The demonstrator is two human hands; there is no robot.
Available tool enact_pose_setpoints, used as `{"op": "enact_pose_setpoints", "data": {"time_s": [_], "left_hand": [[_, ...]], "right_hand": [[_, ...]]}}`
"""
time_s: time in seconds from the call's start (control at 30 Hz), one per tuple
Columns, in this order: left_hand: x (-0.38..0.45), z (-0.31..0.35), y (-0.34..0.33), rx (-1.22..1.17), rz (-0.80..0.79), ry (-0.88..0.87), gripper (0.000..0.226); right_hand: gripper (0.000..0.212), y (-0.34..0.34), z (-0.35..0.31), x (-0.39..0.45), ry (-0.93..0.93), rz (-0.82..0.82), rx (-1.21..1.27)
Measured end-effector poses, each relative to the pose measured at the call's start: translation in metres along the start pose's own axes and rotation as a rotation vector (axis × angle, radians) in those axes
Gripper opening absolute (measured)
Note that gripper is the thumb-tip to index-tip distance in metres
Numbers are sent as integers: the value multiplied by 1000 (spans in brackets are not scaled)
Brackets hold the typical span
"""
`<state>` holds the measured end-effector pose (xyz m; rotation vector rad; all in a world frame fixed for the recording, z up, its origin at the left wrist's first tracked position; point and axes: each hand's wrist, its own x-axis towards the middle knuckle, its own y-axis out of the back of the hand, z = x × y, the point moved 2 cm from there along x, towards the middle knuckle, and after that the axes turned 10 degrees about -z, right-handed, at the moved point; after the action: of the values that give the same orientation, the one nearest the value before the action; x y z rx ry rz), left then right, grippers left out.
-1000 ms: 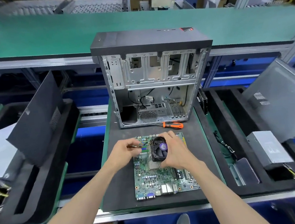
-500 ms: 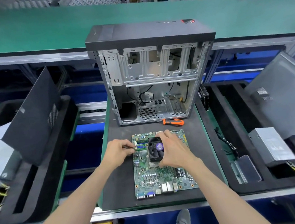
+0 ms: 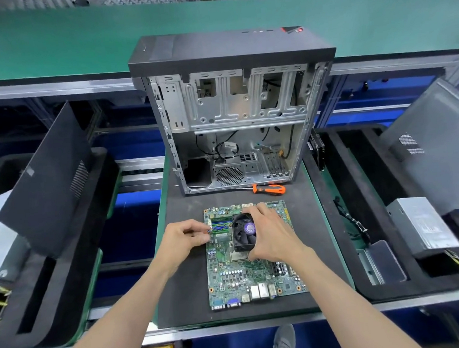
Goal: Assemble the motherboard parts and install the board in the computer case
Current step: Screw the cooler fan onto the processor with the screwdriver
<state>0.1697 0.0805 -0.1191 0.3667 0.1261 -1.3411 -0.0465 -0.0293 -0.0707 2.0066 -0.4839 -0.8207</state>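
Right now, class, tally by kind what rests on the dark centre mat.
Case: 1
Motherboard: 1
Fan: 1
Screwdriver: 1
Total: 4

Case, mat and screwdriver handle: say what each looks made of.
Case: bare sheet metal inside, by its dull grey shine and stamped holes; the black top looks like matte plastic or painted metal.
Mat: probably foam or rubber, dark grey and without glare.
Screwdriver handle: likely moulded plastic with rubber, glossy orange with black inserts.
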Motion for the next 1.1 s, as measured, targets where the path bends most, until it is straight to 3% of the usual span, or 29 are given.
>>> {"op": "enact_pose_setpoints", "data": {"time_s": [0.17,0.3,0.67,1.1], "left_hand": [[-1,-5,3,-177,-34,34,27],[-1,-1,2,-43,-11,23,32],[0,11,-3,435,113,-111,14],[6,18,5,494,67,-35,10]], "right_hand": [[97,2,0,-1,-15,1,0],[96,3,-4,-1,-22,-6,-4],[94,1,-13,4,-25,-24,-33],[91,-5,-17,12,-42,42,-32]]}}
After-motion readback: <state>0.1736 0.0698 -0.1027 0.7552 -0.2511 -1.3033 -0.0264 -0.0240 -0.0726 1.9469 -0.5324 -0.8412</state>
